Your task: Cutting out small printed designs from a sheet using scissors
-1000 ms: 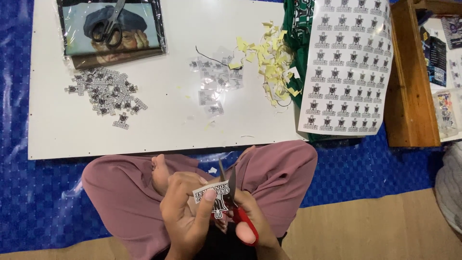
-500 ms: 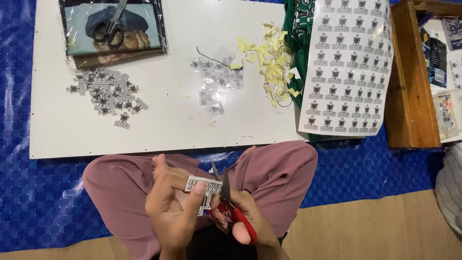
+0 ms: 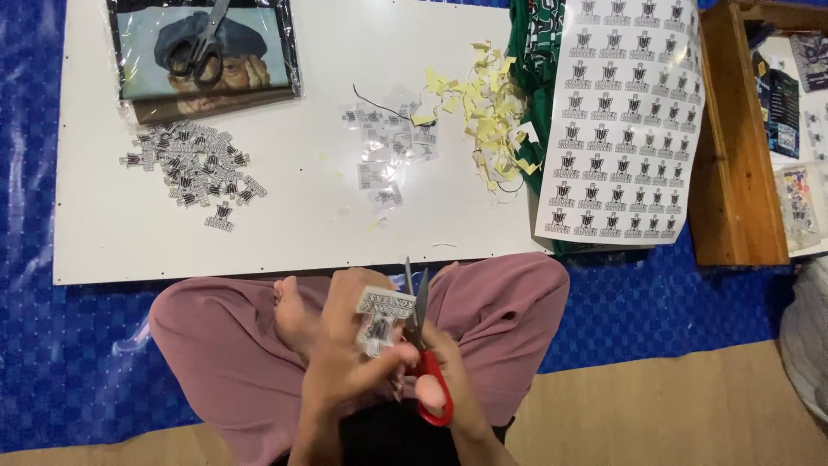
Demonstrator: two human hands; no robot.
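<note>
1. A person sits cross-legged in pink trousers point(image 3: 509, 311) on a blue patterned floor mat point(image 3: 69, 362), with bare wooden floor point(image 3: 655, 414) along the near edge.
2. A low white desk point(image 3: 285, 233) lies flat on the mat in front of the knees.
3. The left hand point(image 3: 349, 354) pinches one small printed sticker cutout point(image 3: 379, 315) between thumb and fingers, holding it above the lap, just short of the desk edge.
4. The right hand point(image 3: 444, 380) is curled through the loops of red-handled scissors point(image 3: 421, 345); their blades stand slightly parted, right beside the cutout.
5. A second pair, black scissors point(image 3: 200, 47), rests on a plastic-wrapped picture point(image 3: 207, 60) at the desk's far left corner.
6. Three loose heaps lie on the desk: a pile of cut stickers point(image 3: 194, 168) on the left, clear plastic scraps point(image 3: 384, 147) in the middle, yellow paper trimmings point(image 3: 479, 112) to the right. The pieces are too many and too small to count.
7. One uncut sticker sheet point(image 3: 621, 121) overhangs the desk's right end, on top of green cloth point(image 3: 535, 43).
8. A wooden frame point(image 3: 733, 155) stands further right.
</note>
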